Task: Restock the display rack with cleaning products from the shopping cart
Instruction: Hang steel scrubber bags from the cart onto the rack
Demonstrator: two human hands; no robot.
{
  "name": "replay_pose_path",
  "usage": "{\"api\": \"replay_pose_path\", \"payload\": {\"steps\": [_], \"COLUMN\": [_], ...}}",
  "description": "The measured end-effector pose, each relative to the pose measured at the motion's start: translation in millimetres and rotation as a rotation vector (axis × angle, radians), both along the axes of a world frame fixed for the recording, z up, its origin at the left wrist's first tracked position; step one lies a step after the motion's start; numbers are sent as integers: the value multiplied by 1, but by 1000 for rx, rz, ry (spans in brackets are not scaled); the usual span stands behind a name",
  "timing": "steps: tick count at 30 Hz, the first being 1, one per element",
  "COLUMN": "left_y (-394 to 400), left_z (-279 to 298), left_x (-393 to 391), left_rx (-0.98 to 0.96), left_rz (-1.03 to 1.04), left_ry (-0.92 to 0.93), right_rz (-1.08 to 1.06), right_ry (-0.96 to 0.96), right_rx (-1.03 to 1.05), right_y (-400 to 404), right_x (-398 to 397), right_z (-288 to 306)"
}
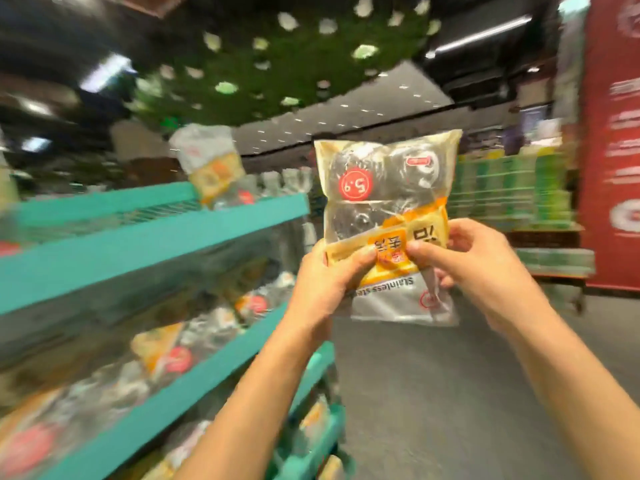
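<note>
I hold a clear and yellow pack of stainless steel scourers [384, 188] upside down in front of me, with a red round 5.9 sticker on it. My left hand [322, 275] grips its lower left part, thumb across the yellow label. My right hand [474, 261] pinches its lower right part. The teal display rack [152, 233] runs along the left, its shelves holding several blurred packs of the same kind. One such pack [211, 171] stands on the top shelf. The shopping cart is out of view.
The grey shop floor [467, 393] opens to the right of the rack. Stacks of green goods [512, 192] stand on a low platform behind the pack. A red banner [613, 140] covers a pillar at the far right.
</note>
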State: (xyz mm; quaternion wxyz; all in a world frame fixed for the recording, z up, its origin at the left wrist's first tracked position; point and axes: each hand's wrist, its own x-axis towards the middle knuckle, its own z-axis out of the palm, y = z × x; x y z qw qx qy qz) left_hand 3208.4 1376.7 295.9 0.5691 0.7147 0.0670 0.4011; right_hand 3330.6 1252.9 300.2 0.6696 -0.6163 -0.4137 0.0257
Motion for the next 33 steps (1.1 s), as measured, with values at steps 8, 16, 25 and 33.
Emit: {"api": "replay_pose_path", "payload": {"steps": [8,16,25,33], "left_y": [20,9,17,61], "left_z": [46,133,210,189], "left_x": [-94,-151,-163,-167], "left_rx": [92,452,1163,1641], "left_rz": [479,975,1815,1736], "left_ry": [-142,-150,894,1294], "right_rz": [368,111,67,104], "right_ry": [-172,-820,-1183,-1122], "right_rx": [85,714,685,169], "right_y": [79,76,160,202], "right_x": [-57,-91,-145,-161], "right_z": [57,115,163,161]}}
